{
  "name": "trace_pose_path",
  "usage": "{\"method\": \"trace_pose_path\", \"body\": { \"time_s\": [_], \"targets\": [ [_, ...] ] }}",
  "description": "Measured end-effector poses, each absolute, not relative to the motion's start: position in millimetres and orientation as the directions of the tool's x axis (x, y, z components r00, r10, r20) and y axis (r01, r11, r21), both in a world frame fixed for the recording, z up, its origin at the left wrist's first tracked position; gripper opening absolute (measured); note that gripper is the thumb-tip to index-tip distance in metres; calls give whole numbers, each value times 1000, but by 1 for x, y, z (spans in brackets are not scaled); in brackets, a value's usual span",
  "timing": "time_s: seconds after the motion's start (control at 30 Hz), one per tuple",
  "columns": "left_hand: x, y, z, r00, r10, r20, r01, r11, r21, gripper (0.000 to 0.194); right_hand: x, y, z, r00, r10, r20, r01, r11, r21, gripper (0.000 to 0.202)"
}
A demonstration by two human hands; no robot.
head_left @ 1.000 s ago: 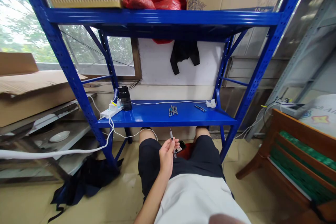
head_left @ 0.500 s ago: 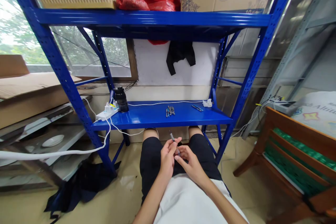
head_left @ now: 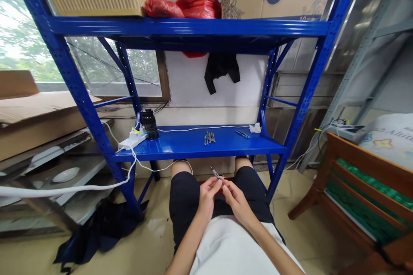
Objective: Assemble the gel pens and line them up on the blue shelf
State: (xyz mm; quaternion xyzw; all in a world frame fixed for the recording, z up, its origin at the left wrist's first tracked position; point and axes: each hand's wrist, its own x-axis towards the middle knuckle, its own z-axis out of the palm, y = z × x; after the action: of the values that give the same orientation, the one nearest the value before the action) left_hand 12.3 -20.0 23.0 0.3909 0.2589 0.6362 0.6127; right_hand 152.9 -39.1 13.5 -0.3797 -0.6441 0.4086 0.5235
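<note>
Over my lap, both hands hold a slim grey pen (head_left: pixel 215 172) with a dark tip pointing up and away to the left. My left hand (head_left: pixel 207 194) pinches its middle between thumb and fingers. At the pen's lower end, the closed fingers of my right hand (head_left: pixel 236 197) cover most of that part. In front of me, on the blue shelf table (head_left: pixel 180 144), several pens (head_left: pixel 209 138) lie side by side in a cluster. Farther right are a few more dark and blue pens (head_left: pixel 242 134).
At the table's left stand a black bottle (head_left: pixel 150 124) and a white power strip (head_left: pixel 133 139) with cables. Crumpled white tissue (head_left: pixel 254 128) lies at the right end. A blue beam (head_left: pixel 193 27) crosses overhead. A wooden chair (head_left: pixel 322 180) stands to my right.
The pen has tilted further left, and its body is now more visible between my hands. My right hand's fingers have closed in on its lower end.
</note>
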Motion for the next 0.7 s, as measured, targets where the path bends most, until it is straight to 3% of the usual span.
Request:
{"method": "trace_pose_path", "body": {
  "time_s": [0.13, 0.33, 0.7],
  "targets": [
    [13, -20, 22, 62, 980, 190, -553, -125, 824, 36, 154, -39, 14, -136, 923, 361, 46, 370, -928, 43],
    [12, -20, 21, 53, 981, 186, -549, -127, 826, 36, 156, -35, 11, -166, 938, 305, 8, 311, -950, 53],
    [11, -16, 16, 40, 979, 200, -502, -154, 851, 38, 155, -35, 11, -135, 937, 323, 12, 328, -945, 45]
  ]
}}
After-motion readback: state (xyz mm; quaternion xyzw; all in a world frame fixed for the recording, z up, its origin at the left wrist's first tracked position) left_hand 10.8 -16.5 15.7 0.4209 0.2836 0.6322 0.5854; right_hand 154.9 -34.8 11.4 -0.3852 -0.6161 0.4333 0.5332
